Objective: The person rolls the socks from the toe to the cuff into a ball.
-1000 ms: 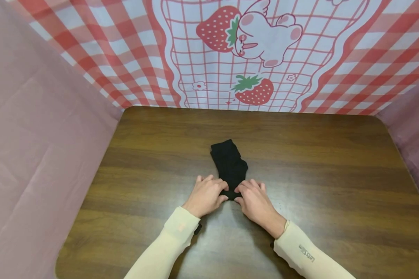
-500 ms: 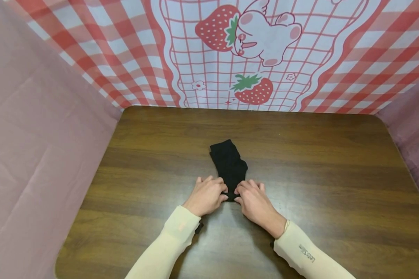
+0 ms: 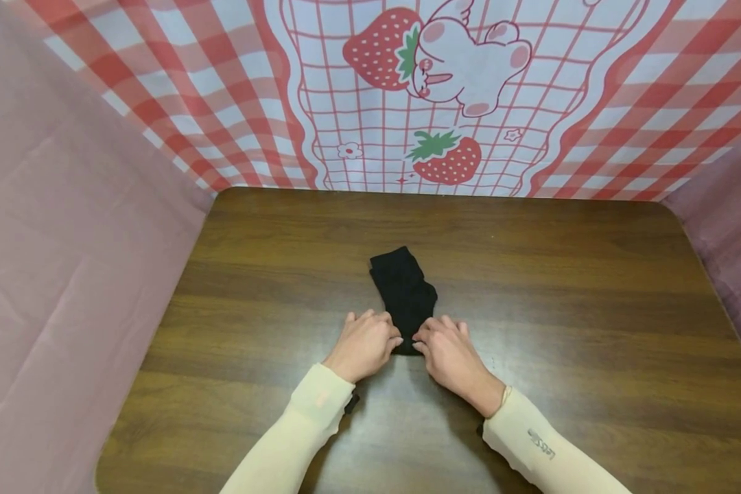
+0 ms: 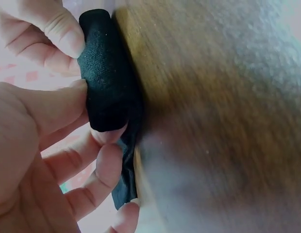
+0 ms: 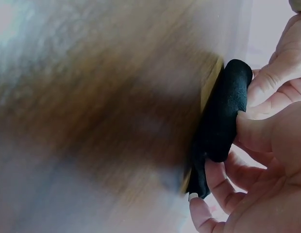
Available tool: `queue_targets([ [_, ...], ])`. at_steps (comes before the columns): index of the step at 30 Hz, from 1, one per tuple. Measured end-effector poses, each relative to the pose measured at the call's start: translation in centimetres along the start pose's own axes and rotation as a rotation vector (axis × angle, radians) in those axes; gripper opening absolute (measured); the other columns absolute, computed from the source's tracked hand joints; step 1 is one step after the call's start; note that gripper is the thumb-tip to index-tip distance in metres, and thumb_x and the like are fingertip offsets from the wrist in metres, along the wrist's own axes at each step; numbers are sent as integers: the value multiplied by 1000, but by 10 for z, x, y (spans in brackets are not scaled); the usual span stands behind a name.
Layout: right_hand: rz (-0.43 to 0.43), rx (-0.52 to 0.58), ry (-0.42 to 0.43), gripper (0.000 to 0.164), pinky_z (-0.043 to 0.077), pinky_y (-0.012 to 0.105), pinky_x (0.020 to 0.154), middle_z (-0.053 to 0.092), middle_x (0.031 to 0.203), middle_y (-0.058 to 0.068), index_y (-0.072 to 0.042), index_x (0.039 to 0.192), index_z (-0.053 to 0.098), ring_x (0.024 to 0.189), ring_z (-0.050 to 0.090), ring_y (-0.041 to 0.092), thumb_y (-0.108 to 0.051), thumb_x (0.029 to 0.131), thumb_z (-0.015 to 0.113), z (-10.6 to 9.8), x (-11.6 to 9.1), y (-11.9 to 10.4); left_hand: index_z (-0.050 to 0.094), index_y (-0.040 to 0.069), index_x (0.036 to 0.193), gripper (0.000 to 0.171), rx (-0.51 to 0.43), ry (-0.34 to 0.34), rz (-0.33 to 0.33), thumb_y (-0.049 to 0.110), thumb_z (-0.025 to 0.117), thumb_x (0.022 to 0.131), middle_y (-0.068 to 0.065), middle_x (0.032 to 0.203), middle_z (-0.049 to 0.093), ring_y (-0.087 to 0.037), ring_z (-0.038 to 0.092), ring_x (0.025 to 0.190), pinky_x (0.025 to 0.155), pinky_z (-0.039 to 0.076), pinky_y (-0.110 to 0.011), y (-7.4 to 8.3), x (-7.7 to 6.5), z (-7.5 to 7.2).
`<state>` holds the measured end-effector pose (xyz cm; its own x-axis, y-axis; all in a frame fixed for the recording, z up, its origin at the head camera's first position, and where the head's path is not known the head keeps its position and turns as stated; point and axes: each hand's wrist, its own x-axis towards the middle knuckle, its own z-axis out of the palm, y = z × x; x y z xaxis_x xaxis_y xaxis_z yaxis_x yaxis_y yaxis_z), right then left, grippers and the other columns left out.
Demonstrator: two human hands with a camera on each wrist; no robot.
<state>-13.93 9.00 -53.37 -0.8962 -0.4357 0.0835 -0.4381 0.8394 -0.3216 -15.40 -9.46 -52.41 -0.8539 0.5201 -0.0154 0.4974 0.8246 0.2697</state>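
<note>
A black sock [image 3: 405, 281] lies on the brown wooden table, its heel bulging to the right and its far end showing a doubled edge. The near end is turned into a small roll, seen in the left wrist view as a thick black tube [image 4: 109, 73]. My left hand [image 3: 363, 343] pinches the left side of this roll between thumb and fingers. On the right side, my right hand [image 3: 453, 353] pinches it the same way, and the right wrist view shows its thumb pressed on the roll [image 5: 225, 111]. The hands partly cover the near end.
The wooden table [image 3: 562, 288] has rounded far corners. Behind it hangs a red-and-white checked cloth [image 3: 222, 89] with strawberry prints. Pink cloth [image 3: 55, 274] covers the left side, and more hangs at the right.
Both hands stay at the sock's near end, with only slight shifts of the fingers and thumbs on the roll. The rest of the sock lies nearly as before.
</note>
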Motion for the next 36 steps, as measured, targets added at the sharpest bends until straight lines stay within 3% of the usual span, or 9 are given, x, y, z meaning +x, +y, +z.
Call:
queue_targets([
  [11, 57, 43, -9, 9, 32, 41, 70, 66, 93, 2, -10, 94, 78, 86, 54, 23, -9, 90, 70, 0, 3, -1, 66, 23, 91, 6, -13, 101, -30, 25, 71, 93, 9, 89, 61, -13, 51, 77, 66, 30, -34, 5, 2, 5],
  [21, 117, 117, 26, 6, 31, 41, 69, 68, 84, 0, -13, 86, 74, 78, 53, 21, -8, 85, 76, -1, 7, -2, 71, 23, 84, 7, 34, 139, 7, 22, 70, 91, 10, 83, 58, -13, 48, 75, 67, 30, -35, 6, 1, 5],
  [24, 128, 138, 27, 10, 31, 41, 69, 67, 81, -1, -14, 82, 70, 76, 52, 20, -7, 84, 76, -2, 7, -3, 74, 22, 88, 3, 41, 136, 20, 24, 73, 86, 9, 87, 62, -14, 49, 77, 68, 30, -37, 5, 0, 5],
  [26, 131, 133, 25, 11, 31, 41, 69, 67, 81, -1, -14, 81, 69, 76, 52, 20, -7, 84, 77, -2, 8, -3, 74, 22, 93, 13, 44, 121, 25, 27, 77, 82, 9, 92, 63, -15, 49, 80, 70, 30, -38, 5, 0, 5],
  [30, 109, 90, 38, 7, 31, 41, 70, 65, 83, 0, -12, 82, 71, 79, 53, 22, -9, 85, 76, -3, 7, -4, 73, 22, 100, 25, 65, 92, 28, 29, 83, 78, 8, 98, 64, -16, 50, 84, 71, 30, -39, 4, -1, 6],
  [36, -14, 6, 90, 4, 30, 42, 69, 62, 88, 2, -9, 88, 76, 81, 52, 24, -13, 86, 76, -4, 0, -3, 74, 24, 104, 23, 66, 86, 12, 28, 82, 82, 8, 99, 66, -16, 51, 87, 73, 30, -39, 1, -2, 8],
])
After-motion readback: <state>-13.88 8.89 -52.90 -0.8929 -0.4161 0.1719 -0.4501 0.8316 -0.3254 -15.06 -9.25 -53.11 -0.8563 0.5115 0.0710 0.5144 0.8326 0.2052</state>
